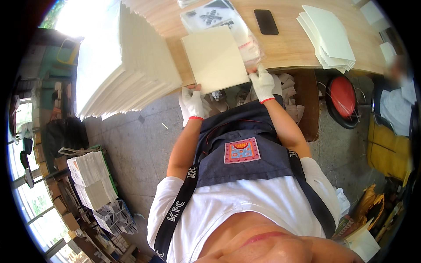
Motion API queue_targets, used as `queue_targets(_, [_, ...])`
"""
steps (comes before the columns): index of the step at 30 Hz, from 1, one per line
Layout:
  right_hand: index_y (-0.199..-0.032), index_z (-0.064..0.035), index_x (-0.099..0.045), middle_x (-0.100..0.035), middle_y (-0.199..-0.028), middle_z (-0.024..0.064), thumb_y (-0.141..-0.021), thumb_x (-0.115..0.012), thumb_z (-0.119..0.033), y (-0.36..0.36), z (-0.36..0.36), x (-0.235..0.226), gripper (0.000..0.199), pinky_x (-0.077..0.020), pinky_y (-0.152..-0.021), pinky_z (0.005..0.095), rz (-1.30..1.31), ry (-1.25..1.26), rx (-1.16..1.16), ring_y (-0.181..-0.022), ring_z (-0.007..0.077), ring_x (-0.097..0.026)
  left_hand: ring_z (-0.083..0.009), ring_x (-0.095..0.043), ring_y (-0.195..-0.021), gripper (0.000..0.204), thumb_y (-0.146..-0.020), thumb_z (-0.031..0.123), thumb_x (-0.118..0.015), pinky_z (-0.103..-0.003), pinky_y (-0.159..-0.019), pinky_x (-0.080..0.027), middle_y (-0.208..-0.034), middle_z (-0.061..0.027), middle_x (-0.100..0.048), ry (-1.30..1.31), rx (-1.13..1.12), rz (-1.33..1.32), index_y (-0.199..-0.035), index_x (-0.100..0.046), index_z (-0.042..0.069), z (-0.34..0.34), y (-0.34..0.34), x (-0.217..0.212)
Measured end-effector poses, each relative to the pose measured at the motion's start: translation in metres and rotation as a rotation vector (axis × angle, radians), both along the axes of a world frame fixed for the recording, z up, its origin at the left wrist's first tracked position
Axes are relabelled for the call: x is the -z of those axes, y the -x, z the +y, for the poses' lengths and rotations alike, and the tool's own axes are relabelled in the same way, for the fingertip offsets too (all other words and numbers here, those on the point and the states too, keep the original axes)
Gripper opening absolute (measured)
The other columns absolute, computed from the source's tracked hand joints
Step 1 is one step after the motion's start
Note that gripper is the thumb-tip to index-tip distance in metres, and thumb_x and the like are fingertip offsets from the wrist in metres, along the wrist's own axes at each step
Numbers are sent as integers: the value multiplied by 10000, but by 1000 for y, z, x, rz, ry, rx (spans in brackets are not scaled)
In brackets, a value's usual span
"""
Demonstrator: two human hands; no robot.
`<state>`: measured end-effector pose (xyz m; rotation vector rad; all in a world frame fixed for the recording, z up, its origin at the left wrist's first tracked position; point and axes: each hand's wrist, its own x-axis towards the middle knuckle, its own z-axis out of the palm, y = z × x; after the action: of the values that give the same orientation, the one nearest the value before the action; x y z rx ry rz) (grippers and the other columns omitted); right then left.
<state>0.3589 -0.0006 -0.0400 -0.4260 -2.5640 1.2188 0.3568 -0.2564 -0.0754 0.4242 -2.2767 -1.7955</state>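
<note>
A flat cream rectangular board [215, 59] lies partly over a clear plastic bag [250, 39] with dark printing at the table's front edge. My left hand [191, 103], in a white glove with bare fingertips, is closed on the board's near left corner. At its near right corner my right hand [264, 85], gloved the same way, has its fingers pinched at the edge, close to the bag's red-marked end. Whether the right fingers also catch the plastic cannot be made out. The board's near edge juts past the table toward my lap.
A tall stack of white sheets [127, 65] rises left of the board. A black phone [266, 22] and a fanned pile of white boards [329, 37] lie to the right on the wooden table [287, 48]. A red stool [342, 101] stands on the floor at the right.
</note>
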Motion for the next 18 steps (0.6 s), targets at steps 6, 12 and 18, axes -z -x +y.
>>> queue_targets(6, [-816, -25, -592, -613, -669, 99, -880, -474, -480, -7, 26, 5, 474, -418, -620, 324, -136, 268, -210, -666, 232, -587, -100, -511, -499, 221, -889, 235, -518, -282, -429, -431, -595, -35, -522, -176, 98, -275, -869, -558, 19, 11, -6, -66])
queue_targets(12, [-901, -99, -545, -559, -624, 13, -909, -537, -232, -8, -3, -8, 134, -337, -393, 202, -347, 1261, -381, -431, 79, -460, -128, -574, -606, 156, -849, 155, -594, -246, -576, -455, -720, -86, -589, 226, 302, 116, -898, -558, 11, 8, -13, -176])
queue_targets(18, [-930, -34, -564, -544, -607, 12, -924, -505, -282, 16, -53, -138, 255, -327, -414, 200, -47, 1155, -730, -451, 79, -455, -89, -503, -596, 108, -816, 74, -616, -233, -520, -405, -695, -38, -545, 386, 170, 419, -894, -572, 14, -54, -53, -290])
